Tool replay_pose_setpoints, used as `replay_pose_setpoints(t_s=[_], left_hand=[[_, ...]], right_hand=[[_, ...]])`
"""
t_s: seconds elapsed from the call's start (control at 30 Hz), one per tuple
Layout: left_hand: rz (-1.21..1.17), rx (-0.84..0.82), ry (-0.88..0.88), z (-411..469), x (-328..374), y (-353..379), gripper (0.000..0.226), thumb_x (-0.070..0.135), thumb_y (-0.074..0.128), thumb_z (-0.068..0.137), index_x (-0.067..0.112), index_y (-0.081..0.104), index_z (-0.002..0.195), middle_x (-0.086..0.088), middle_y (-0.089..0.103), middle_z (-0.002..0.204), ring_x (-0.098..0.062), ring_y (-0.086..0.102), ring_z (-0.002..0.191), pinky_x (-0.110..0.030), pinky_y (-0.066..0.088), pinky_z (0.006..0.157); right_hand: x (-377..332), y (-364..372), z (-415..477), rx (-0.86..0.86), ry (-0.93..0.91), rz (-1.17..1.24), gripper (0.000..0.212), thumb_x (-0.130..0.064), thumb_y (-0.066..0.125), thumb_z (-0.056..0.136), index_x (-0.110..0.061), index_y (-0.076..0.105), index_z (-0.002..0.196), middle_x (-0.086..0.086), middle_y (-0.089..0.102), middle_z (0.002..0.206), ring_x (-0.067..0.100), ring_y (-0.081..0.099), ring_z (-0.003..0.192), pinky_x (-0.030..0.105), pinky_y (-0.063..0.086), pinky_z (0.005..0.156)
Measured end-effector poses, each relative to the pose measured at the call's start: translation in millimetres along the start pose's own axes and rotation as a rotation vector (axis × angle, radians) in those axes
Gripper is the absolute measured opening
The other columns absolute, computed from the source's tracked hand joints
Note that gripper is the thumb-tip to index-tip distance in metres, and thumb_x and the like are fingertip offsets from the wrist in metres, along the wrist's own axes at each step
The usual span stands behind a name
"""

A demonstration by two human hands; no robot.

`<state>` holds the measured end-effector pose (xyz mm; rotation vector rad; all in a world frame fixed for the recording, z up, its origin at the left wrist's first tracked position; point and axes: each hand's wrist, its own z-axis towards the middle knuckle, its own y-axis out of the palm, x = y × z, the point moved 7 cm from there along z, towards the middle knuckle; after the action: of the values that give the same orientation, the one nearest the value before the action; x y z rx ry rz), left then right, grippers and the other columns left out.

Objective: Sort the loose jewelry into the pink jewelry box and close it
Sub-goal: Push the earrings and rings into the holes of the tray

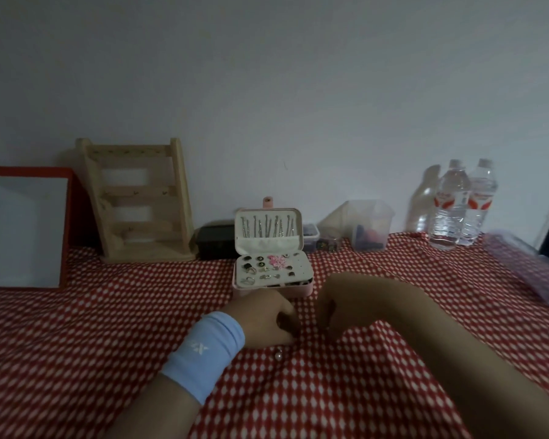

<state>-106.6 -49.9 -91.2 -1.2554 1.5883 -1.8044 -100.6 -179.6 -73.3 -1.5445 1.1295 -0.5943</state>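
Two bottles [449, 204], jewelry box [273, 291] on red cloth [108, 327], grey wall [267, 74].

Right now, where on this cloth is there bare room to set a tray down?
Bare cloth lies left of the pink jewelry box, before the wooden stand. Another patch lies right of it, before the clear container and water bottles. Crowded: along the wall, and before the box, with left hand, right hand and a pearl.

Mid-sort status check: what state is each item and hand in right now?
pink jewelry box: open, lid upright, jewelry inside.
pearl piece: loose on the cloth, outside the box.
left hand: curled, on the cloth; grip unclear.
right hand: curled; grip unclear.
water bottles: upright.
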Motion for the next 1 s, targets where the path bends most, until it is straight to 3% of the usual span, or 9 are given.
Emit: replay_pose_setpoints(t_s=[0.17, 0.33, 0.43, 0.53, 0.67, 0.8, 1.0], left_hand=[[-0.018, 0.047, 0.009, -3.9, 3.0, -1.9, 0.019, 0.031, 0.069, 0.086, 0.027, 0.076, 0.103, 0.018, 0.068, 0.102, 0.000, 0.053, 0.089, -0.022, 0.039, 0.090], [-0.078, 0.189, -0.030, -4.8, -6.0, -13.0, 0.017, 0.031, 0.065, 0.090, 0.028, 0.075, 0.104, 0.013, 0.069, 0.107, -0.005, 0.060, 0.095, -0.025, 0.046, 0.091], [-0.296, 0.309, -0.053, -4.9, -16.1, -20.8, 0.015, 0.024, 0.066, 0.091, 0.023, 0.075, 0.102, 0.008, 0.072, 0.098, -0.007, 0.065, 0.081, -0.025, 0.052, 0.085], [-0.593, 0.349, -0.075, -6.5, -24.7, -23.7, 0.013, 0.015, 0.063, 0.093, 0.018, 0.073, 0.102, 0.002, 0.076, 0.091, -0.015, 0.070, 0.072, -0.023, 0.056, 0.074], [-0.853, 0.344, -0.117, -12.1, -30.6, -25.4, 0.015, 0.015, 0.058, 0.096, 0.022, 0.070, 0.102, 0.003, 0.076, 0.091, -0.011, 0.067, 0.070, -0.019, 0.048, 0.053], [-1.007, 0.374, -0.160, -11.4, -36.4, -29.6, 0.016, 0.022, 0.057, 0.097, 0.025, 0.071, 0.104, 0.003, 0.076, 0.094, -0.012, 0.068, 0.073, -0.022, 0.049, 0.055], [-1.101, 0.417, -0.156, 2.1, -36.2, -42.2, 0.018, 0.027, 0.060, 0.096, 0.018, 0.071, 0.107, -0.003, 0.076, 0.097, -0.018, 0.071, 0.077, -0.026, 0.051, 0.057]], right_hand=[[3.9, 9.0, 6.4, 0.058, 0.044, -0.038, 0.020, -0.025, 0.074, 0.088, -0.022, 0.076, 0.108, -0.005, 0.073, 0.109, 0.012, 0.066, 0.100, 0.032, 0.053, 0.099], [0.3, -6.4, 5.3, 0.173, -0.025, 0.139, 0.013, -0.020, 0.069, 0.092, -0.021, 0.076, 0.103, -0.008, 0.074, 0.096, 0.004, 0.068, 0.084, 0.018, 0.054, 0.081], [-3.5, -12.1, 16.1, 0.243, -0.051, 0.190, 0.013, -0.021, 0.069, 0.091, -0.020, 0.076, 0.103, -0.007, 0.074, 0.093, 0.006, 0.069, 0.082, 0.024, 0.058, 0.082], [-4.3, -3.8, 30.2, 0.197, -0.058, 0.189, 0.015, -0.023, 0.071, 0.091, -0.022, 0.076, 0.105, -0.008, 0.075, 0.099, 0.005, 0.069, 0.087, 0.028, 0.058, 0.089], [-4.5, -13.4, 30.1, 0.255, -0.105, 0.262, 0.018, -0.025, 0.071, 0.092, -0.024, 0.076, 0.109, -0.013, 0.074, 0.097, -0.003, 0.067, 0.078, 0.015, 0.055, 0.074], [-7.0, -42.9, 19.4, 0.486, -0.212, 0.446, 0.018, -0.014, 0.074, 0.089, -0.022, 0.075, 0.105, -0.009, 0.075, 0.096, 0.000, 0.070, 0.079, 0.017, 0.057, 0.068], [-10.9, -61.3, 18.8, 0.629, -0.249, 0.629, 0.019, -0.011, 0.083, 0.079, -0.017, 0.078, 0.097, -0.006, 0.077, 0.089, 0.011, 0.073, 0.069, 0.026, 0.062, 0.067]])
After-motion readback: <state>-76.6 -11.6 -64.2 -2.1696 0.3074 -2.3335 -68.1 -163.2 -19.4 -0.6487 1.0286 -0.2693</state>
